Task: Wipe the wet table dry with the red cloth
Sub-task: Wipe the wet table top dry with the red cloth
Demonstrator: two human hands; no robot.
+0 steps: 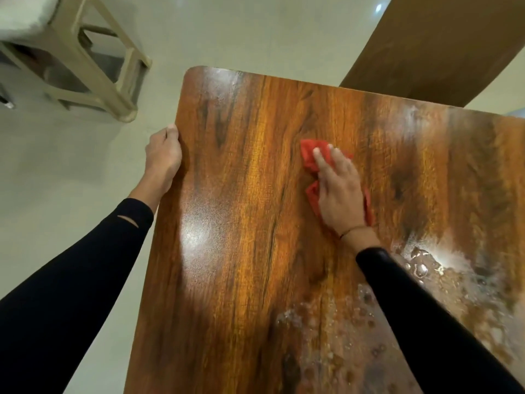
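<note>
A: Wood-grain desk (241, 223), seen from above; rounded far-left corner. Location of the red cloth (311, 155)?

B: Crumpled flat on the desk, toward the middle of the far half, under the right hand (338, 191). Red folds showing beyond the fingertips, beside the thumb, and along the outer edge of the palm.

A: State of the right hand?

B: Fingers straight and slightly spread, pressing down on the cloth; palm down. Thin band at the wrist, black sleeve (420, 317) below it.

A: And the left hand (164, 157)?

B: At the left edge of the desk, well apart from the cloth. Fingers curled around the edge, thumb on top near the rim. Black sleeve with a small slit near the cuff.

A: Condition of the surface?

B: Water beads and puddles (426, 268) near the right and bottom right, partly under the right forearm. Pale smeared film near the far right. Bright glare patch on the left half.

A: Surroundings?

B: Pale floor (227, 29); beige plastic stool (93, 61) at upper left; brown panel (431, 44) at upper right, beyond the desk.
</note>
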